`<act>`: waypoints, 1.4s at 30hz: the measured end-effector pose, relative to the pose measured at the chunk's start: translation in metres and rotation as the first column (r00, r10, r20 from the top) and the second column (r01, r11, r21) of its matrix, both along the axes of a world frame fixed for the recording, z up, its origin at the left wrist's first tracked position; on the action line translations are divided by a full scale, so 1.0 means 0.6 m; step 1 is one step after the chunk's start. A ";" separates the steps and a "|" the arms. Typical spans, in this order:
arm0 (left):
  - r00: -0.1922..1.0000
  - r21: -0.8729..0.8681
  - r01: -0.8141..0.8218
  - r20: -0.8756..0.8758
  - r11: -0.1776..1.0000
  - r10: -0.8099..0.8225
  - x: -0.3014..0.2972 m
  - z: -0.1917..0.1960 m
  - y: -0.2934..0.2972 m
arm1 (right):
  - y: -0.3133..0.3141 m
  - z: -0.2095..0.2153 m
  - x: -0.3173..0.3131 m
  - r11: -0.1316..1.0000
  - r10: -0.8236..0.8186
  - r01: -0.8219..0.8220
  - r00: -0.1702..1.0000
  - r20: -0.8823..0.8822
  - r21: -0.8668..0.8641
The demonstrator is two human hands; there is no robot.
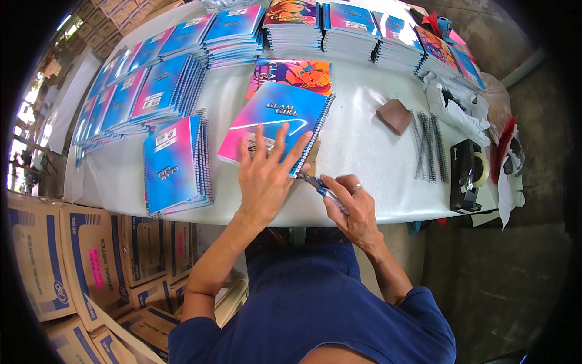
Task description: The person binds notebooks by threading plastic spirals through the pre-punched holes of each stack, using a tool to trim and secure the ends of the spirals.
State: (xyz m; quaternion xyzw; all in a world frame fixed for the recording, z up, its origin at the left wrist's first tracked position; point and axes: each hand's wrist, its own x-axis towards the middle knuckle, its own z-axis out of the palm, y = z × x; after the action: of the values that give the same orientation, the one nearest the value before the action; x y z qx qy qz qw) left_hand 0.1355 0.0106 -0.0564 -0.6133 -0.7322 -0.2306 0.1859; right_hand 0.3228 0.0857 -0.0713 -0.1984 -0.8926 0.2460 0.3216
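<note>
A blue and pink spiral notebook (260, 106) lies tilted on the table in front of me, its black wire coil (324, 115) along the right side. My left hand (265, 179) rests on the notebook's lower part, fingers stretched out and spread over the cover. A pair of pliers (310, 180) with blue on the handles is gripped in my right hand (354, 209), which wears a ring. The pliers' jaws are at the coil's lower end; whether they are closed on the wire is too small to tell. Partly under the notebook is an orange and purple illustrated notebook (303, 73).
Stacks of notebooks (236, 30) line the table's far and left sides, with a smaller pile (173, 164) nearer left. At right are a brown block-like piece (394, 115), loose black coils (430, 148), a tape dispenser (465, 179) and crumpled plastic (454, 103). Cardboard boxes (91, 255) stand lower left.
</note>
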 end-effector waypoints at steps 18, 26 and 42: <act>0.950 -0.167 -0.245 0.154 0.955 0.271 -0.193 0.031 -0.237 | 0.231 -0.079 -0.022 0.889 -0.288 0.203 0.945 0.155 0.411; 0.904 -0.312 -0.194 0.310 0.930 0.293 -0.199 0.019 -0.247 | 0.364 -0.072 -0.239 0.787 -0.340 0.407 0.913 0.224 -0.464; 0.479 0.308 0.002 0.835 0.951 -0.271 -0.217 0.046 0.046 | 0.222 0.030 -0.136 0.790 -0.214 -0.126 0.861 -0.461 -0.601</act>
State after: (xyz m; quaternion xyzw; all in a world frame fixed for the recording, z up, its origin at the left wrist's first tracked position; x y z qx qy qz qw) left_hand 0.0051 0.0379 -0.0287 -0.4388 -0.6357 -0.6177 -0.1476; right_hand 0.2410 0.2191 -0.0535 -0.2414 -0.6424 0.5565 0.4684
